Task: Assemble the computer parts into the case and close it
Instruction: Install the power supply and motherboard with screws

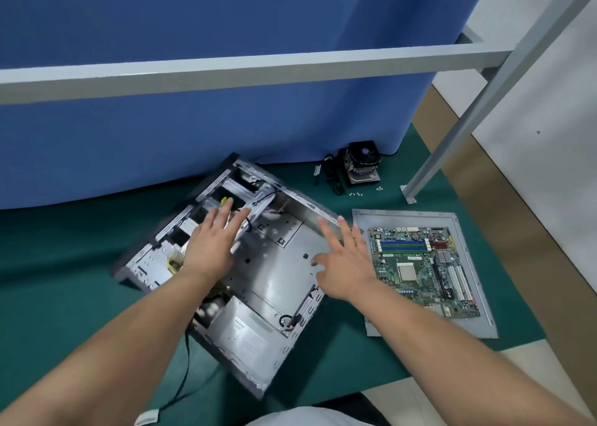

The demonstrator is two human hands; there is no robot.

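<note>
An open grey computer case (274, 273) lies on its side on the green mat, its inside facing up, with a power supply (242, 325) at its near end and drive bays at the far left. My left hand (211, 243) hovers over the drive bays with fingers spread. My right hand (344, 262) is spread over the case's right wall, holding nothing. A green motherboard (423, 267) lies on the grey side panel (478, 325) to the right. A CPU cooler with fan (361, 163) stands at the back by the blue curtain.
Several small screws (357, 194) and a black cable (332, 176) lie near the cooler. A grey metal frame bar (258, 70) crosses overhead, and its slanted leg (452, 138) stands on the mat at right. A black cable (184, 370) trails from the case toward me.
</note>
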